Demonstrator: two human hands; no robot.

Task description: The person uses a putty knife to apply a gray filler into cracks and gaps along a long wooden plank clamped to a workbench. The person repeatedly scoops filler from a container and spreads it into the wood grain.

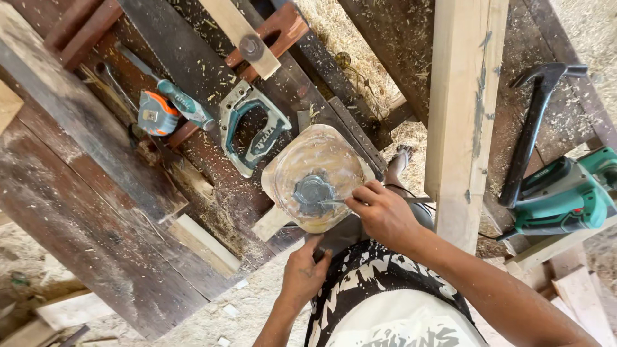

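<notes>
The right hand (384, 212) has its fingers pinched narrow around a thin metal tool (334, 202), whose tip reaches into a clear plastic jar (315, 177) of pale glue. The jar sits tipped at the near edge of the workbench (96, 193), its blue lid end (313, 191) facing up toward the camera. The left hand (303, 273) is lower, just below the jar, its fingers curled around a dark edge under the jar; whether they truly grip it I cannot tell. Further along the bench, toward its far side, lie a teal saw handle (252, 132), an orange tape measure (156, 114) and a teal-handled screwdriver (186, 105), close together among sawdust. To the right of the hands a pale wooden post (463, 109) stands upright. Beyond it a black claw hammer (533, 128) leans beside a green power planer (565, 193), well apart from the jar.
</notes>
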